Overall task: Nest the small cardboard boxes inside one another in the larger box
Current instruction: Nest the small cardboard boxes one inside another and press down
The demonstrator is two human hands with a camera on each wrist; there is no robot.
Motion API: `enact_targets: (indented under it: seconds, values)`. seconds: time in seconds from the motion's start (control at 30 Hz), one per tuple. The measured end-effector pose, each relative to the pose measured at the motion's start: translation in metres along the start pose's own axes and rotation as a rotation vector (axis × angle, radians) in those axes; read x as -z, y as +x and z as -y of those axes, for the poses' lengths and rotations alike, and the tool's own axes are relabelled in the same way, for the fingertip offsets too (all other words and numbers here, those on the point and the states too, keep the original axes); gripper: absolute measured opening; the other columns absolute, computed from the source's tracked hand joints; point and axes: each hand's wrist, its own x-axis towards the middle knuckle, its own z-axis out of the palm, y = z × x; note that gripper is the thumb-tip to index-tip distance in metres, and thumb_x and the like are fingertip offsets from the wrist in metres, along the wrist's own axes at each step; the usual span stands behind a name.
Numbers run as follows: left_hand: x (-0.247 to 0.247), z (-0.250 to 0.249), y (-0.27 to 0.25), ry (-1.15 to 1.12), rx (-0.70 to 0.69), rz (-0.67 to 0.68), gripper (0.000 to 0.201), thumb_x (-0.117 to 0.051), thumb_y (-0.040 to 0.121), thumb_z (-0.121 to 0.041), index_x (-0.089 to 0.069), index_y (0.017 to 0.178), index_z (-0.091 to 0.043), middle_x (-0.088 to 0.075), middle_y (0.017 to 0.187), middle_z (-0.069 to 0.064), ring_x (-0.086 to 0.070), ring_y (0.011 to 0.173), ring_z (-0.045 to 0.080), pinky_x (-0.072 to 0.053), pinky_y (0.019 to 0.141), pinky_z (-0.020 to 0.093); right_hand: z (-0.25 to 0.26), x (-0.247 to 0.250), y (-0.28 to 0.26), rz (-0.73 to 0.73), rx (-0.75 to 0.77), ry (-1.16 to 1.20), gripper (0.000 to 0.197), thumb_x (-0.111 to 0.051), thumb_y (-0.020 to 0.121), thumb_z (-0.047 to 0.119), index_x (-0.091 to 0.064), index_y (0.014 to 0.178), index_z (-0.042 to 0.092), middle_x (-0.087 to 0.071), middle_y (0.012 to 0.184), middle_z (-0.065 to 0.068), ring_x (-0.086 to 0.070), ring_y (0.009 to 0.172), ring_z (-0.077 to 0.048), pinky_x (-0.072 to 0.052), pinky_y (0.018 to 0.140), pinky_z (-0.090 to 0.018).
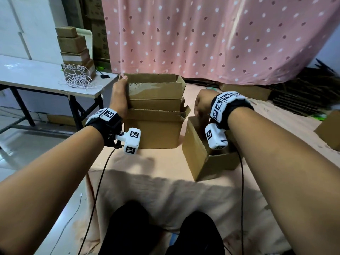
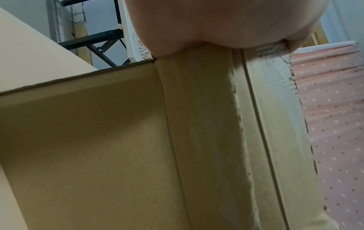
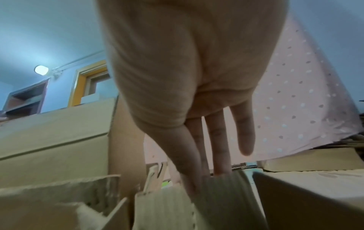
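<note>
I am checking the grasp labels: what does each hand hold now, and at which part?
The left hand holds the left side of the nested boxes. The right hand reaches into the small open box; its hold cannot be told.

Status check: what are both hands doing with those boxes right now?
Left hand grips nested stack sitting in larger box. Right hand, fingers straight, reaches into small open box. Nothing in the way.

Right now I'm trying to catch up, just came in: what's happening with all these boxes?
A person is nesting cardboard boxes. Their left hand holds the left side of a stack of open boxes set one inside another on the cloth-covered table. Their right hand reaches with straight fingers into a smaller open box beside the stack, not yet nested.
</note>
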Motion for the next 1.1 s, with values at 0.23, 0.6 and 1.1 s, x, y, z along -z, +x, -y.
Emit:
enact_targets:
  seconds: [0.23, 0.6, 1.1]
  values:
    - [-0.006, -0.008, -0.008, -0.029, -0.031, 0.005, 0.089, -0.064, 0.065, -0.086, -0.067, 0.130, -0.026, -0.072, 0.129, 0.004, -0.066, 0.124, 0.025, -0.043, 0.113, 0.052, -0.021, 0.004, 0.012, -0.084, -0.039, 0.007, 0.016, -0.069, 0.087, 0.000, -0.076, 0.078, 0.011, -0.080, 0.099, -0.016, -0.074, 0.098, -0.037, -0.057, 0.084, -0.036]
    - [0.000, -0.002, 0.001, -0.012, -0.002, 0.008, 0.089, -0.062, 0.063, -0.090, -0.068, 0.130, -0.031, -0.070, 0.132, 0.000, -0.063, 0.127, 0.023, -0.040, 0.115, 0.052, -0.009, 0.027, 0.010, -0.408, -0.077, 0.444, 0.032, -0.054, 0.101, 0.011, -0.072, 0.126, 0.003, -0.069, 0.134, -0.020, -0.061, 0.126, -0.039, -0.047, 0.108, -0.039]
    - [-0.007, -0.047, -0.033, -0.034, 0.022, 0.102, 0.065, -0.052, 0.088, -0.066, -0.069, 0.132, -0.021, -0.074, 0.126, 0.007, -0.067, 0.122, 0.031, -0.049, 0.110, 0.050, 0.079, -0.011, 0.006, -0.300, -0.094, 1.297, 0.052, -0.046, 0.085, 0.067, -0.062, 0.097, 0.019, -0.067, 0.101, -0.003, -0.063, 0.098, -0.028, -0.051, 0.098, -0.045]
